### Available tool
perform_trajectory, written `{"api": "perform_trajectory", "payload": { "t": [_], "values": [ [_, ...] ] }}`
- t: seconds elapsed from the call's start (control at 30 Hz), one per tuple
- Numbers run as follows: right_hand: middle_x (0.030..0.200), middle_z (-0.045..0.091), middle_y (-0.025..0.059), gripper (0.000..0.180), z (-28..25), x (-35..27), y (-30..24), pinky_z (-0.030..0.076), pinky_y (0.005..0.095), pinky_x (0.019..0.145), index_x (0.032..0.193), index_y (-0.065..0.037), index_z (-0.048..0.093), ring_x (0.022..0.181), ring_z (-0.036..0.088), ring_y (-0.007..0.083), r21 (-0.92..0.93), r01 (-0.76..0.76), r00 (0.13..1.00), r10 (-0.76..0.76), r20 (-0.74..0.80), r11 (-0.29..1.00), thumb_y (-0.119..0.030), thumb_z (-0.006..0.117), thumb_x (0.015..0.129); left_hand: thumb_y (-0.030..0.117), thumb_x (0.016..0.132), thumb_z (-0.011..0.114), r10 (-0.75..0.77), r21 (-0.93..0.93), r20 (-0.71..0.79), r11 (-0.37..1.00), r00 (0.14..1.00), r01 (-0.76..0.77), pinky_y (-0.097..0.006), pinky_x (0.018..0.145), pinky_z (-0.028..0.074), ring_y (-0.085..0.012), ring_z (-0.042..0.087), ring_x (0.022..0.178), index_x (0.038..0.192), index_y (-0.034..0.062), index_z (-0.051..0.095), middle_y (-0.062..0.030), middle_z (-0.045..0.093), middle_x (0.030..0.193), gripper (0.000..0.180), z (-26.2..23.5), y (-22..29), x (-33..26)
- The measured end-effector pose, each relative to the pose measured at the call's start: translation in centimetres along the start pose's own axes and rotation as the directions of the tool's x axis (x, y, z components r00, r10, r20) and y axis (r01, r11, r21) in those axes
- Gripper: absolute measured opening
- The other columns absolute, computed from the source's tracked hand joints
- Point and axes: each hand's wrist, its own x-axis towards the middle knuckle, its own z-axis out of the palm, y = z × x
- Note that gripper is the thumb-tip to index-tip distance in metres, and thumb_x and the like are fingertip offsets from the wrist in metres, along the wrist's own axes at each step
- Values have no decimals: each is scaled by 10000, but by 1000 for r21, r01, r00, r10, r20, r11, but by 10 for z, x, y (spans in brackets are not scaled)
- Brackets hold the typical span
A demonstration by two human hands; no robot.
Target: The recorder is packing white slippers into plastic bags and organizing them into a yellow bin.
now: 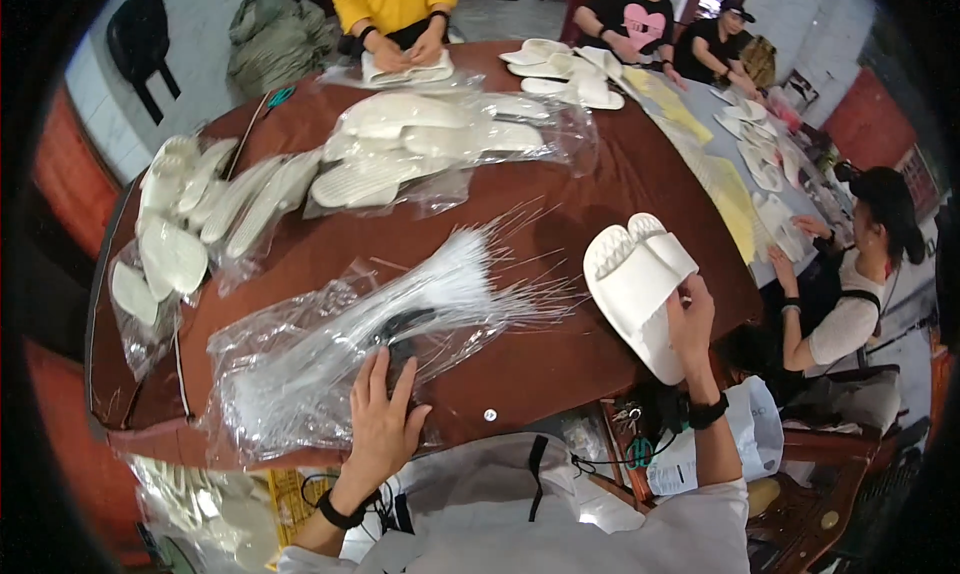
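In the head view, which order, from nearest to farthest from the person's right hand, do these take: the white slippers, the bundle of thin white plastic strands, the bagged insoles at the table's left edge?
1. White slippers: held in the right hand.
2. Bundle of thin white plastic strands: mid-table, to its left.
3. Bagged white insoles: far left edge.

Even, soft daylight fills the scene, brightest at the far side. Glare glints off the clear plastic bags [300, 364] near the middle. Shadows stay faint. Fisheye bending curves the table [560, 364] edge; black vignette rings the frame; faint blur throughout.
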Motion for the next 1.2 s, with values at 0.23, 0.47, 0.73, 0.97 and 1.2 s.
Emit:
{"api": "perform_trajectory", "payload": {
  "t": [0.23,0.47,0.73,0.97,1.2],
  "values": [
    [793,553,214,180,-8,76,97,441,409,684,845,27,510,741,558,372,-334,-6,980,-62,-190,943,-122,610,851,221,821,664,-25,-14,7,1000,1000,25,-527,1033,291,-440,294,1298,1363,88,454,-248,279,1450,597,-2,0,-3],
    [909,584,189,233,-7,124,156,460,411,780,959,21,563,834,571,351,-307,-118,979,60,-193,944,-161,632,830,254,820,682,22,-46,121,999,992,-16,-513,1053,313,-461,305,1280,1376,85,426,-281,282,1419,635,-27,-6,2],
    [1165,508,212,378,32,32,26,338,462,990,1201,20,507,1131,448,391,-108,234,971,-238,-16,966,-56,570,836,337,879,624,279,-316,414,937,866,-151,-438,997,399,-404,470,1204,1338,54,453,-264,473,1285,566,-118,-1,59],
    [1052,525,176,278,64,-45,-59,406,426,880,1077,-46,574,1006,508,356,147,288,897,-320,306,946,-54,629,804,304,781,723,143,130,243,975,960,-178,-466,932,448,-393,496,1164,1317,64,459,-237,468,1293,644,-118,-24,191],
    [1115,513,147,259,87,-77,-75,363,447,892,1075,-80,578,1092,467,348,64,322,894,-326,309,944,-72,627,820,161,667,742,-100,540,47,840,994,59,-476,807,476,-337,537,1042,1158,59,513,-171,531,1108,551,-35,-116,248]
  ]
}}
